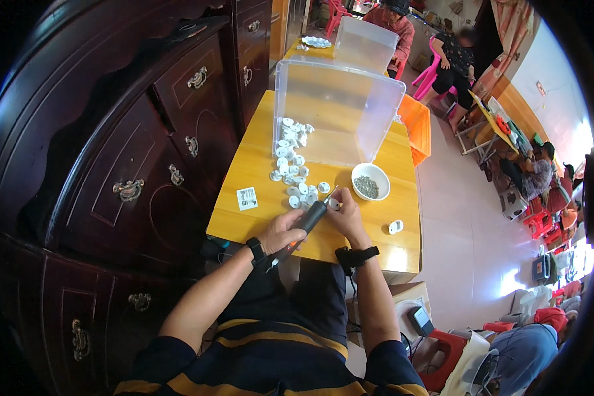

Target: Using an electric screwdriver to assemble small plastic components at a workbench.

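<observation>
My left hand [284, 231] is wrapped round a black electric screwdriver [313, 215], whose thin bit points up and to the right. In my right hand [348, 218] a small round white plastic part [334, 204] is pinched at the bit's tip; the fingers partly cover it. Many like parts, white plastic pieces [292, 161], lie in a loose heap ahead of my hands. Just beyond my right hand stands a white bowl [385, 177] with small metal screws [365, 187] in it. One more white part [395, 227] lies apart at the right.
A clear plastic box [336, 99] stands on its side on the yellow table [244, 168]. Left of the heap lies a square white card [247, 198]. Dark wooden cabinets [132, 191] border the left. An orange crate [414, 125] sits beyond the table's right edge; other people sit farther off.
</observation>
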Demonstrator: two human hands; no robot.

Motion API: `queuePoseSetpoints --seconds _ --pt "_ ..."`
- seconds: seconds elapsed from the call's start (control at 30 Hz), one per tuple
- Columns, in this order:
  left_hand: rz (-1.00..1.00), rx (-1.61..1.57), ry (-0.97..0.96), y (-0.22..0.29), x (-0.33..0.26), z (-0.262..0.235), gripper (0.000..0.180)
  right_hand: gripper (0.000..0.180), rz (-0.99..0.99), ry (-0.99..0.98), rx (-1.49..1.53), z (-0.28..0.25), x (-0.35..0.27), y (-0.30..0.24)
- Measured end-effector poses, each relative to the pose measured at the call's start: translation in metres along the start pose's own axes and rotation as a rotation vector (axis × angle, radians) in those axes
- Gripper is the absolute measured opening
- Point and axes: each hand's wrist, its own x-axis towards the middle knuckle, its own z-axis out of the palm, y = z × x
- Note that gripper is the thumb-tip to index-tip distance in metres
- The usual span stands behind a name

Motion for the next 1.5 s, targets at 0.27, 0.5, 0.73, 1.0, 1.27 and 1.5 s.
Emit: queuePoseSetpoints --seconds 0.27,0.5,0.73,1.0,1.27,1.5 --pt "-0.02 0.057 -0.01 0.001 0.001 0.0 0.049 0.026 0.376 -0.132 0.602 -0.025 -0.014 -0.011" --pt "-0.018 0.052 -0.007 0.0 0.002 0.003 0.05 0.023 0.263 -0.087 0.693 -0.033 -0.019 0.002" --pt "-0.047 0.093 -0.003 0.005 0.001 0.007 0.05 0.021 0.318 -0.037 0.646 -0.038 -0.028 0.009" --pt "-0.042 0.129 0.036 0.001 0.0 0.006 0.053 0.012 0.404 -0.012 0.61 -0.041 -0.031 0.0" --pt "-0.027 0.136 0.002 0.004 0.0 0.007 0.055 0.017 0.32 -0.031 0.744 -0.043 -0.035 0.013" --pt "-0.066 0.134 -0.063 0.01 0.0 0.007 0.056 0.013 0.33 -0.04 0.701 -0.043 -0.032 0.022"
